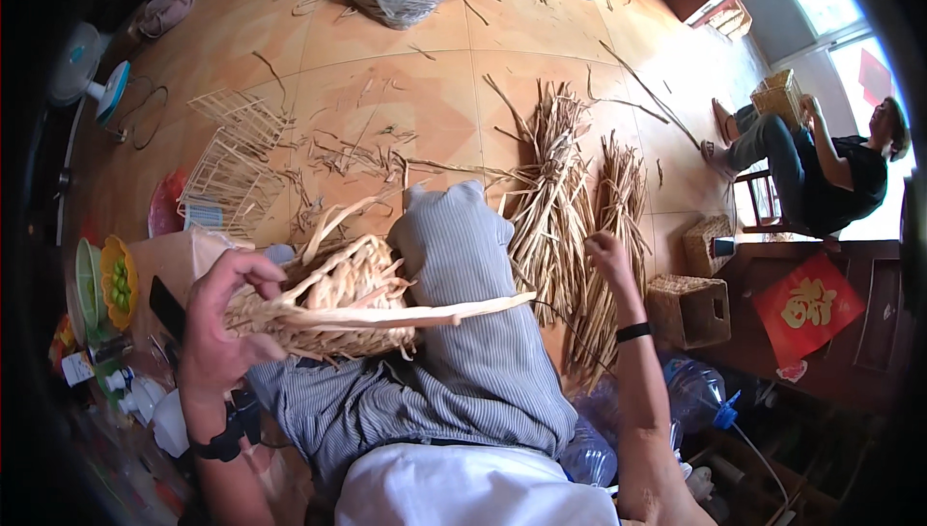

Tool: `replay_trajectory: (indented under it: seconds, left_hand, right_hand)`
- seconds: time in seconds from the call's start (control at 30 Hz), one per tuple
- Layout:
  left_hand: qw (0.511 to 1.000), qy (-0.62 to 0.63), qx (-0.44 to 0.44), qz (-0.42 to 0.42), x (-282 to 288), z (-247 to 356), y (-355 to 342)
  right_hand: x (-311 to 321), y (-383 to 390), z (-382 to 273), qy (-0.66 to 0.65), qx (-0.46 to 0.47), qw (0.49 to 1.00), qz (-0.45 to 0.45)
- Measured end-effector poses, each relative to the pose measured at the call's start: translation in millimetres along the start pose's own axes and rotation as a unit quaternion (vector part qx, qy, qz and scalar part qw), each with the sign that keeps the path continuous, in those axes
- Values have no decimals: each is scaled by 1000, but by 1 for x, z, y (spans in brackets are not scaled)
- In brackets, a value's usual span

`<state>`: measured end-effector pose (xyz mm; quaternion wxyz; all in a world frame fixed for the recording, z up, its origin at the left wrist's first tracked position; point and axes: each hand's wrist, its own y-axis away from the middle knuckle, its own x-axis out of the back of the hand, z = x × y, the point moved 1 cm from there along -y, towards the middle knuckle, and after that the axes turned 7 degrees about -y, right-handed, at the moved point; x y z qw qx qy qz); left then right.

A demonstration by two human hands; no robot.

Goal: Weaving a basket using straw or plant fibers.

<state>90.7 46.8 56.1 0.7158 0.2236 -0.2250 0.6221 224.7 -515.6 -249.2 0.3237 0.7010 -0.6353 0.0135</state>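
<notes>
A partly woven straw basket (352,299) rests on my lap against my left thigh. My left hand (227,318) curls round its left end, thumb and fingers closed on it. From the basket a pale flat straw strand (435,314) reaches right across my striped trousers, its tip free. Loose strand ends stick up from the basket's far side. My right hand (608,256) is raised apart from the basket, over the right bundle of dried stalks (623,188). Its fingers are closed; whether anything is between them is hidden. A larger stalk bundle (550,207) lies beside my right knee.
Wire basket frames (232,179) stand at left, beyond a yellow bowl of green fruit (119,285). Finished woven baskets (688,312) sit at right, near large plastic bottles (695,391). A seated person (821,169) holds another basket. Straw scraps litter the tiled floor (386,72).
</notes>
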Motion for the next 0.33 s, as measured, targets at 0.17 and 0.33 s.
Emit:
replay_trajectory:
  seconds: [0.17, 0.33]
  left_hand:
    - [986, 120, 108, 48, -5, 5, -4]
    - [987, 82, 125, 51, 3, -5, 5]
  right_hand:
    - [-80, 10, 57, 2, -84, 996, -31]
    - [-147, -16, 87, 216, -7, 976, -32]
